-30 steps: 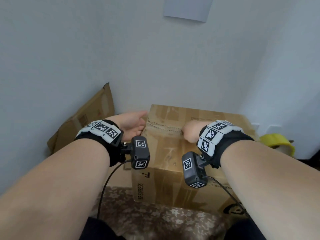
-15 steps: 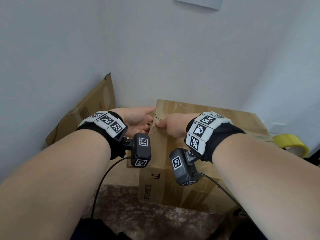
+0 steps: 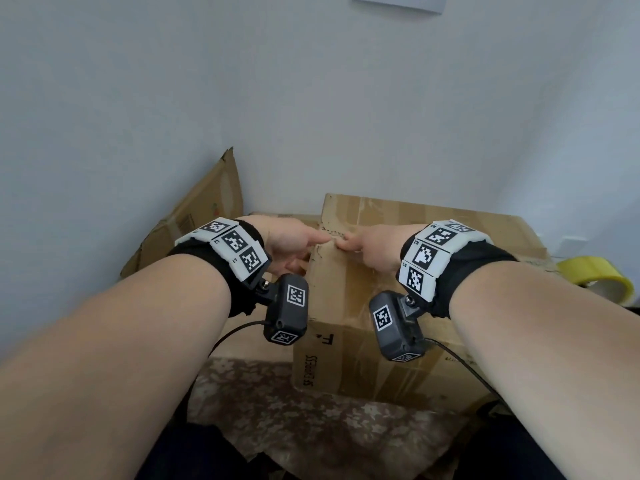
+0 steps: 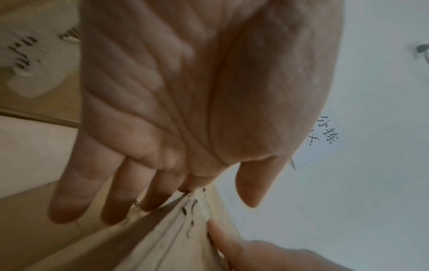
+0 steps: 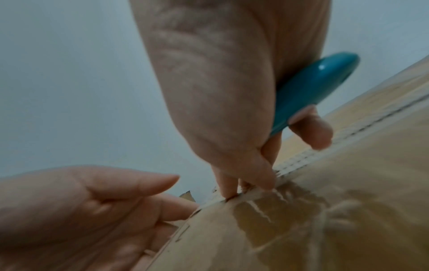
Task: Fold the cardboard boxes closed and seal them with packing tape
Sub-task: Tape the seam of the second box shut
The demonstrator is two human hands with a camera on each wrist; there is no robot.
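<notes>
The right hand (image 3: 372,249) curls its last fingers around a blue handle (image 5: 311,91), the rest of which is hidden in the palm, so what kind of tool it is cannot be told. Its thumb and forefinger come together at the top seam of the cardboard box (image 3: 391,296), with their tips touching the cardboard near the left end of the seam. The left hand (image 3: 289,242) is spread, its fingers straight and apart, gripping nothing. Its fingers (image 4: 69,199) lie against the left side of the box, just below the top edge, and its thumb reaches over that edge toward the right hand's fingertips. The two hands almost meet at the box's upper left corner.

The box stands upright on a patterned floor covering (image 3: 311,420) in front of the person, its top flaps down. Shiny clear tape (image 5: 290,216) covers part of its top. A roll of yellow packing tape (image 3: 599,277) lies to the right of the box, near it. A flattened piece of cardboard (image 3: 204,216) leans against the white wall (image 3: 311,98) to the left. Each wrist wears a black band with square markers and a small camera.
</notes>
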